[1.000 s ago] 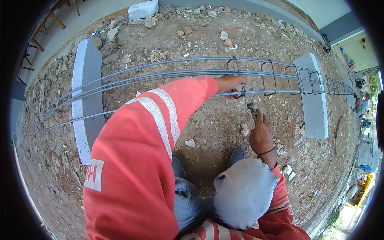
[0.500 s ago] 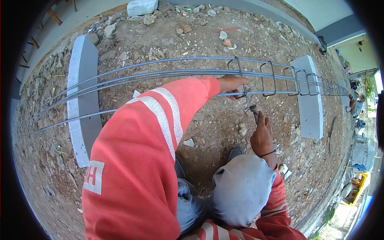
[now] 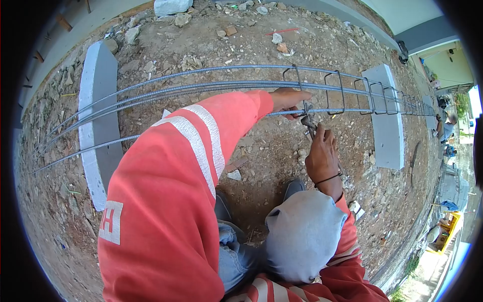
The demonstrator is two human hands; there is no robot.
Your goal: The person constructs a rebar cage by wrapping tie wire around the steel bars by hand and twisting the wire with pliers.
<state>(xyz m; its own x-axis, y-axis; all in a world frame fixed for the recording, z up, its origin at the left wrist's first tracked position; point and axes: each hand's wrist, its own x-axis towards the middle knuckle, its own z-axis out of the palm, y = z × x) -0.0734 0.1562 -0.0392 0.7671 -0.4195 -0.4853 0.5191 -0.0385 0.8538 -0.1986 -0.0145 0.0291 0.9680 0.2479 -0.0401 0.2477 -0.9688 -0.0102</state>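
Observation:
My left hand (image 3: 288,99) is closed at the near corner of a wire stirrup (image 3: 299,79), where it meets the nearest rebar (image 3: 329,110). Part of that corner is hidden behind the fingers. Just below, my right hand (image 3: 323,157) grips dark pincers (image 3: 308,123). Their jaws are up against the joint between stirrup and bar; any tie wire there is too small to make out clearly. Several long ribbed rebars (image 3: 201,86) run across the view, with more stirrups (image 3: 334,93) spaced along them to the right.
Two grey-white blocks, one on the left (image 3: 103,121) and one on the right (image 3: 387,126), hold the bars above stony ground (image 3: 201,50). My knee (image 3: 302,236) is below my right hand. At the far right are another person (image 3: 446,128) and a yellow object (image 3: 451,232).
My right hand has moved up and slightly left, bringing the pincers' jaws to the joint beside my left hand. The left hand stays at the stirrup; the view has shifted slightly.

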